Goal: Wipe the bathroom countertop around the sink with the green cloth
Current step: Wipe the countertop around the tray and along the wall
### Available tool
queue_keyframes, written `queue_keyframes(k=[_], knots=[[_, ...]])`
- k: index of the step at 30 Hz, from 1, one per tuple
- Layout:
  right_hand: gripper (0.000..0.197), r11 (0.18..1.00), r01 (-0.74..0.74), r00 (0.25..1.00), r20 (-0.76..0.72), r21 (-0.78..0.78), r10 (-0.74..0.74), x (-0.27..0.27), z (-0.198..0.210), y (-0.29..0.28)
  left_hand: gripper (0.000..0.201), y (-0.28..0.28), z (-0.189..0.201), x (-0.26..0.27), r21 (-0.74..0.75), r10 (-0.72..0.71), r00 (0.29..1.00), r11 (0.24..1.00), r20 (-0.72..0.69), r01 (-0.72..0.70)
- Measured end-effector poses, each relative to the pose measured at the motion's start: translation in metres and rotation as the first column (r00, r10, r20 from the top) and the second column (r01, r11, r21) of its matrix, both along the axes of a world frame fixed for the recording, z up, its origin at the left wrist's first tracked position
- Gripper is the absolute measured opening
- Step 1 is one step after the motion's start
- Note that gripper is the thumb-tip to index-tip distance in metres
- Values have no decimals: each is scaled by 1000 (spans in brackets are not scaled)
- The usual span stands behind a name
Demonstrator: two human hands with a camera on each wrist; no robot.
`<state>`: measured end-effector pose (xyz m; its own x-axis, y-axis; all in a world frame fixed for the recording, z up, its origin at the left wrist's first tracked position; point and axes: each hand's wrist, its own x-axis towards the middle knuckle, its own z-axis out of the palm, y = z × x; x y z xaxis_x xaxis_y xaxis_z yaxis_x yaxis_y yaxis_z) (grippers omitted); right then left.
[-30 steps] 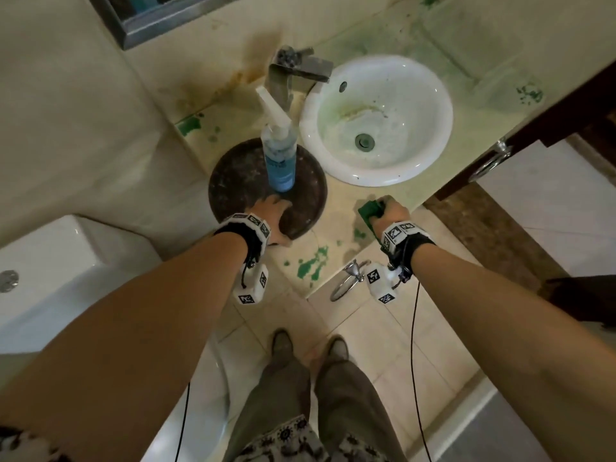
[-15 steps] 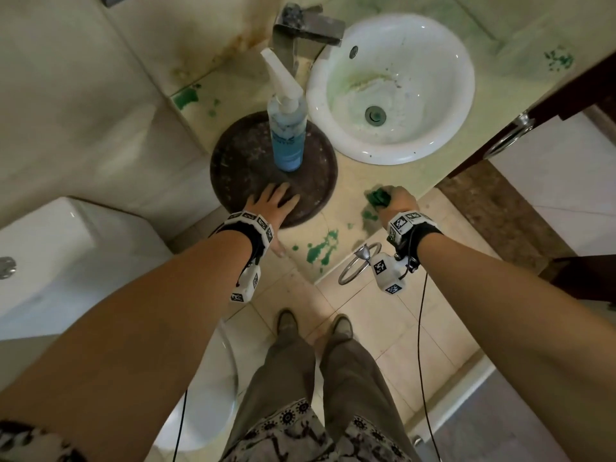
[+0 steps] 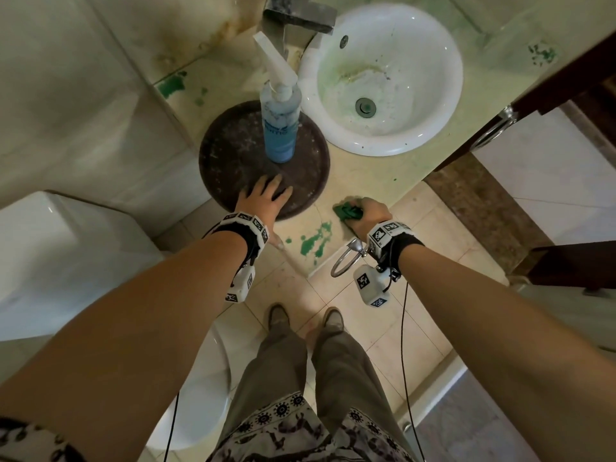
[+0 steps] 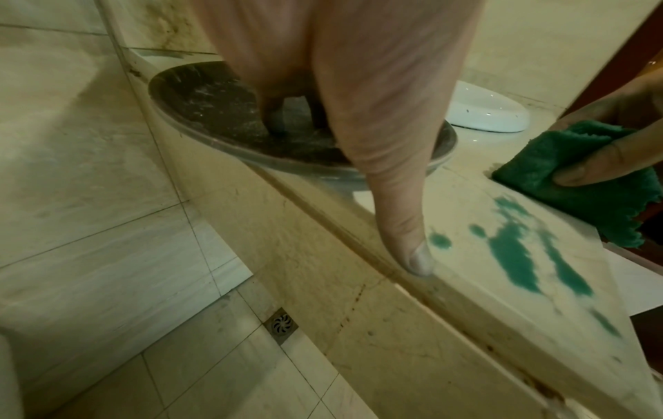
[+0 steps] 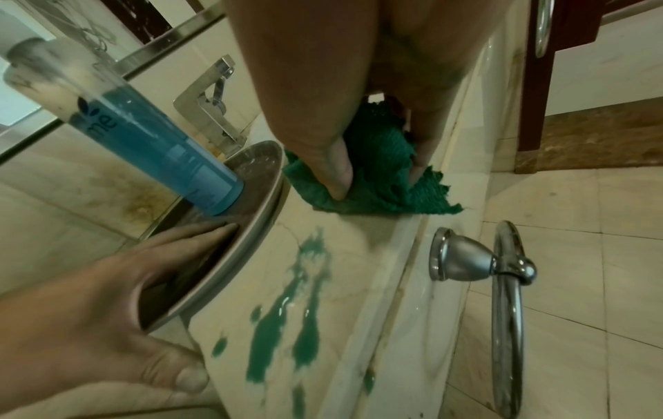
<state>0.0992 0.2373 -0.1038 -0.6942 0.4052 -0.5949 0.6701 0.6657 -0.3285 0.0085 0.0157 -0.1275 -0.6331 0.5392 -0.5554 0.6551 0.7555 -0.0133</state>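
Observation:
My right hand (image 3: 370,213) grips the bunched green cloth (image 3: 346,210) (image 5: 377,175) (image 4: 574,167) and presses it on the pale countertop (image 3: 366,175) near its front edge. Green smears (image 3: 315,243) (image 5: 280,334) (image 4: 520,255) lie on the counter just before the cloth. My left hand (image 3: 263,200) rests flat with straight fingers on the round dark tray (image 3: 233,155) (image 5: 258,175), its thumb (image 4: 409,235) on the counter edge. The white sink (image 3: 383,78) sits at the upper right.
A blue spray bottle (image 3: 280,121) (image 5: 154,136) stands on the tray. A metal faucet (image 3: 300,18) is behind the sink. A chrome towel ring (image 3: 346,258) (image 5: 502,283) hangs below the counter's front. A white toilet (image 3: 66,261) is at left, a dark wooden door frame (image 3: 566,78) at right.
The right hand with the cloth has drawn back along the counter's front edge toward me and the smears. The left hand's fingers have spread flat on the tray.

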Motion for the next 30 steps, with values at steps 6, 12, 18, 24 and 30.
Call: queue_keyframes(k=[6, 12, 18, 24, 30], knots=[[49, 996, -78, 997, -34, -51, 76, 8, 0, -16, 127, 4, 5, -2, -22, 4, 1000, 1000, 16, -3], [45, 993, -62, 998, -38, -105, 59, 4, -5, -10, 129, 7, 5, -3, -36, 2, 1000, 999, 8, -2], [43, 985, 167, 973, -172, 50, -157, -9, 0, 8, 129, 5, 2, -3, -32, -1, 1000, 999, 6, 1], [47, 997, 74, 994, -85, 13, -73, -13, -5, -4, 129, 5, 2, -3, -26, -6, 1000, 1000, 12, 6], [49, 971, -239, 969, -61, 24, 240, -7, -12, -33, 130, 5, 1, -3, -23, -9, 1000, 1000, 3, 9]])
